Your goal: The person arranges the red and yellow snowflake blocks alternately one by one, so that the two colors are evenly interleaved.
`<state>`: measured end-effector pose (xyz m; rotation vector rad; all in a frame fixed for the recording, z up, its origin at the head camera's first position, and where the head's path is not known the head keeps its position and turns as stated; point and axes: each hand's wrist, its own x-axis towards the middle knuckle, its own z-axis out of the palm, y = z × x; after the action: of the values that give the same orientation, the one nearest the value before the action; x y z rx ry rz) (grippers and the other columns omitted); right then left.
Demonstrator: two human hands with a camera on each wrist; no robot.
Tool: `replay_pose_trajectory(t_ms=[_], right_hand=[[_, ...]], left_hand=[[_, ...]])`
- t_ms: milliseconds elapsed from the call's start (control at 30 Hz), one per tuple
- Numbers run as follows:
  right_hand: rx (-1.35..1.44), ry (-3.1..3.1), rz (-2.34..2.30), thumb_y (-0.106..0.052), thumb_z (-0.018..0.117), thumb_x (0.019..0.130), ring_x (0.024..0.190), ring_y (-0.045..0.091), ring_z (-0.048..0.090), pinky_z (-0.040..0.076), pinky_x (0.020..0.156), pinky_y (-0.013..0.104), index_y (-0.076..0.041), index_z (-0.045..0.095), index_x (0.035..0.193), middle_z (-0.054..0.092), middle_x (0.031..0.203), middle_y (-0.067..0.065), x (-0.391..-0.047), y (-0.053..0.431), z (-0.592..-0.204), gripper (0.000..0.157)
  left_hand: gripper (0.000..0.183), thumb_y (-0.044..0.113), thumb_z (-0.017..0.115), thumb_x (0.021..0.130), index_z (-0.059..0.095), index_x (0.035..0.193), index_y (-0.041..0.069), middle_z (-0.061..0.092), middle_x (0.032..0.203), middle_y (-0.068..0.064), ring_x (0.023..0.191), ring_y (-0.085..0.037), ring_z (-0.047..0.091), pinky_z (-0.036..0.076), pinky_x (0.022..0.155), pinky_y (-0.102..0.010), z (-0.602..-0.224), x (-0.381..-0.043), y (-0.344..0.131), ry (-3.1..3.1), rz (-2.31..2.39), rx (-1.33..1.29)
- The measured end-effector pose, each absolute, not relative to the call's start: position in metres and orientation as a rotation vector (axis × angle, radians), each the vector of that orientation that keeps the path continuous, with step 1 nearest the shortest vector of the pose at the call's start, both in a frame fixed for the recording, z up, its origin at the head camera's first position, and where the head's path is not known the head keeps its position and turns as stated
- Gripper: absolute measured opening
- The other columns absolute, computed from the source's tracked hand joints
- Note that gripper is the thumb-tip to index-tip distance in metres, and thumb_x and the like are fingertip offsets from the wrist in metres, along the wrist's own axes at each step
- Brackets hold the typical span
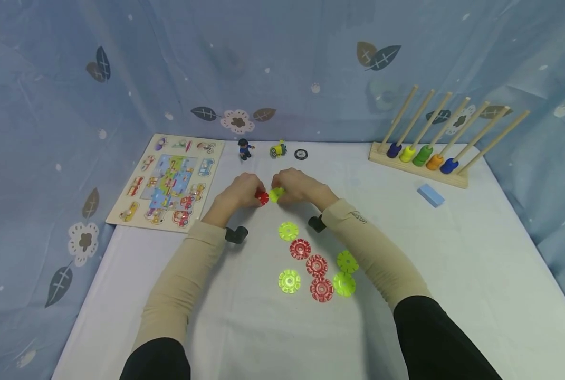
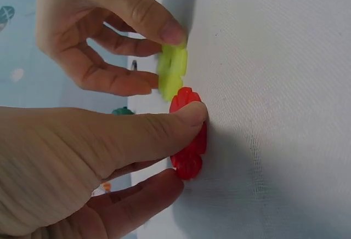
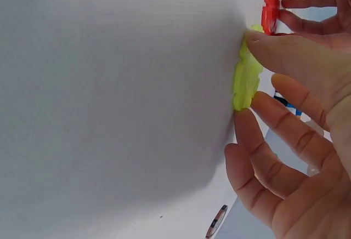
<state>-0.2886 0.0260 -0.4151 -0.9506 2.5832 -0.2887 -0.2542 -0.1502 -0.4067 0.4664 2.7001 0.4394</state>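
just right of the pale wooden puzzle board (image 1: 137, 221), the left hand (image 1: 238, 194) pinches a red, notched, round plastic disc (image 1: 263, 198) between thumb and fingers. a little farther right of the board, the right hand (image 1: 301, 189) pinches a yellow-green disc (image 1: 276, 195) of the same flower-like shape; whether the two rims touch i cannot tell. both discs look light, stiff and slightly slippery, unlikely to break, and the notched rim seems the best hold. loose red discs (image 1: 317, 265) and loose yellow-green discs (image 1: 289, 282) lie on the white tabletop (image 1: 244, 327), to the board's lower right. as for holders, the board carries flat vehicle pieces (image 1: 182, 218); well right of it, a wooden peg stand (image 1: 405, 168) bears coloured beads (image 1: 422, 155).
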Motion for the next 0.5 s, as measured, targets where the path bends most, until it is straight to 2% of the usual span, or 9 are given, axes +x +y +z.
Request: replay_pose_trajectory(t_ms=[300,500], right_hand=[[-0.953,2.599,-0.365,-0.028,0.071,0.086,0.119,0.021,0.055,0.046,0.103,0.038,-0.015,0.062,0.126,0.06,0.129,0.003,-0.287,0.041,-0.407,0.043],[-0.958,2.591,-0.365,-0.026,0.068,0.088,0.11,0.024,0.06,0.05,0.095,0.04,-0.013,0.063,0.126,0.061,0.131,0.006,-0.282,0.066,-0.388,0.041]], left_hand=[[0.035,0.009,0.076,0.08,0.068,0.114,0.002,0.069,0.105,-0.012,0.095,-0.025,0.061,0.051,0.09,-0.036,-0.406,-0.254,-0.144,2.713,0.406,0.495],[0.037,0.011,0.075,0.082,0.067,0.117,0.002,0.068,0.109,-0.013,0.097,-0.024,0.061,0.051,0.091,-0.037,-0.405,-0.253,-0.146,2.711,0.331,0.482]])
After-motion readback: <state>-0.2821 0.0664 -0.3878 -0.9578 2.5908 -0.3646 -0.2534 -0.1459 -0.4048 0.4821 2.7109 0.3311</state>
